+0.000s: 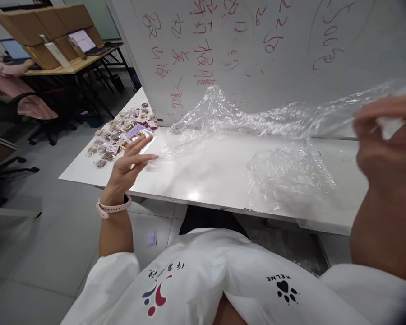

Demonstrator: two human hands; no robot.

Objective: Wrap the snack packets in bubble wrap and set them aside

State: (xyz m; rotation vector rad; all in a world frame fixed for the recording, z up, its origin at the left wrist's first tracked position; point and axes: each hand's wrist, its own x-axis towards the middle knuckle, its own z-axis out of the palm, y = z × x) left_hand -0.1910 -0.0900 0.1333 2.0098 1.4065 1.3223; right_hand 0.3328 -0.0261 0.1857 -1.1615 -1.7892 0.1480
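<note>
A long stretch of transparent plastic film [277, 119] hangs crinkled above the white table. At the far right, my right hand [389, 144] is raised with thumb and fingertips closed in a pinch on the film's end. My left hand [126, 167], with a pink band on its wrist, reaches over the table's left part. Its fingers are stretched apart, close to a purple-and-white packet [138, 131]; whether they touch it I cannot tell. More crumpled transparent plastic [291, 176] lies on the table near my right hand, and I cannot tell if it joins the film.
Several small wrapped packets [113, 135] are heaped on the left end of the white table [203, 174]. Behind it rises a whiteboard [237, 54] with red writing. A purple square [151, 238] lies on the floor. At far left, a person [6, 81] sits by a desk.
</note>
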